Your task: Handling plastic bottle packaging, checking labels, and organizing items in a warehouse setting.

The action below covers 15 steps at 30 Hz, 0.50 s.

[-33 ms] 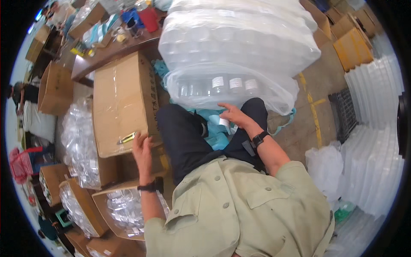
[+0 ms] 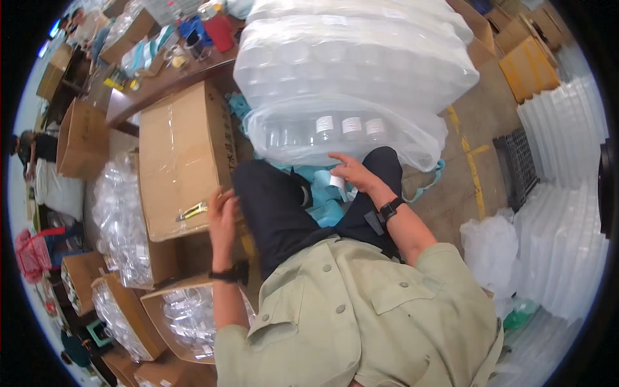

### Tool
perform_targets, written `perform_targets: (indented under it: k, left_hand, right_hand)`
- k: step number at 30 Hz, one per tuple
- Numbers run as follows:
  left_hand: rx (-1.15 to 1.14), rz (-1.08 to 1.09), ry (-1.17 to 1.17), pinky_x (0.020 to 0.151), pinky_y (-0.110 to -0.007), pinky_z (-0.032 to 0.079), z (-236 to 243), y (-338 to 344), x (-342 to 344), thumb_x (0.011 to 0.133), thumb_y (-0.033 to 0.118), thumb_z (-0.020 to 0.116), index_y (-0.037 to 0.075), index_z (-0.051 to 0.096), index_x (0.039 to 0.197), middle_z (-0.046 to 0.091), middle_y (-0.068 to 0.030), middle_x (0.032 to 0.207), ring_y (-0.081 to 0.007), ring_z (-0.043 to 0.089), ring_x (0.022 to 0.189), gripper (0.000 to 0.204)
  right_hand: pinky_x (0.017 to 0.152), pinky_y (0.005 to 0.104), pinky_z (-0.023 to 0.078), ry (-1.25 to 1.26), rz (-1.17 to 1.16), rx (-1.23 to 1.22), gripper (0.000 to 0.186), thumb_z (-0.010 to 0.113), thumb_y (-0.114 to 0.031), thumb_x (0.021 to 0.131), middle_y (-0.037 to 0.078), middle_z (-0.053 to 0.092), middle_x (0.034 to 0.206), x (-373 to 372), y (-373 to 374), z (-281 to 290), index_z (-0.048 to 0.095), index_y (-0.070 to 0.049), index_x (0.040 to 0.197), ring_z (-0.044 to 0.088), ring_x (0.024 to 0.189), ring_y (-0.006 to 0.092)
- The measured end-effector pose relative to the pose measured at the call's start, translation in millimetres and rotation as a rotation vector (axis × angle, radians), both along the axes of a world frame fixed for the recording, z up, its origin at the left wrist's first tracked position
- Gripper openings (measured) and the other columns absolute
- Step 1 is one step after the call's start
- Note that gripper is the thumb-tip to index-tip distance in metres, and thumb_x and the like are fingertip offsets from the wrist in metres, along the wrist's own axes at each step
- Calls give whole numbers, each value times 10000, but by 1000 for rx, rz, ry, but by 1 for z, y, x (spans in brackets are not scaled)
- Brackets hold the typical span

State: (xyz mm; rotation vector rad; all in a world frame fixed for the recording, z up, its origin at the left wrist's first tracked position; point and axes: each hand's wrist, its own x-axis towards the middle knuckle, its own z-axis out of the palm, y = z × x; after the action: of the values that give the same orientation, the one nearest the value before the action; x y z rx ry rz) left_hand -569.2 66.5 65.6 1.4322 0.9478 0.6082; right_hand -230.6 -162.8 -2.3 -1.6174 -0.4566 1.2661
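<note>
The right hand [image 2: 353,173] was the nearer of the two to the small white jar [image 2: 336,183], which sat between the person's knees, just below the lower edge of the big clear bag of jars [image 2: 342,135]. The fingers [image 2: 342,159] were curled loosely over the jar's top, thumb toward the lap, touching it; whether they had truly closed on it could not be told, since the hand hid most of the jar. The jar lay directly under the fingertips, and its long axis could not be read for sure. The bag's rows of white-capped jars stood just beyond the knuckles, away from the body, beneath a tall stack of like bags [image 2: 354,58].

The left hand [image 2: 222,216] was well apart from the jar, out past the left knee, at the near right corner of a sealed cardboard box [image 2: 184,161]. Its fingers were half bent and gripped nothing, resting against the box's edge. A yellow utility knife [image 2: 193,210] lay on the box's near edge, just beside those fingertips, its long axis running along that edge and pointing toward the hand
</note>
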Motion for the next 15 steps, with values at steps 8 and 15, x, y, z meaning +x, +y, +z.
perform_targets:
  k: [8,15]
  left_hand:
    - [-721,-462,-187,1020,-433,565,-83,-60,243,1081,202,599,-12,399,1550,620,-210,1379,-320,650,1233,553]
    - [-969,-192,-244,1029,-478,566,-128,-104,301,1115,224,529,50,179,1629,566,-235,1397,-385,635,1244,645]
  right_hand:
    - [867,391,547,166,-787,99,756,732,-130,918,197,651,1274,41,-28,-28,411,-18,1593,671,1060,282]
    - [773,443,547,432,-958,271,251,701,-161,962,59,634,1070,84,-37,-49,580,-99,1172,640,948,231]
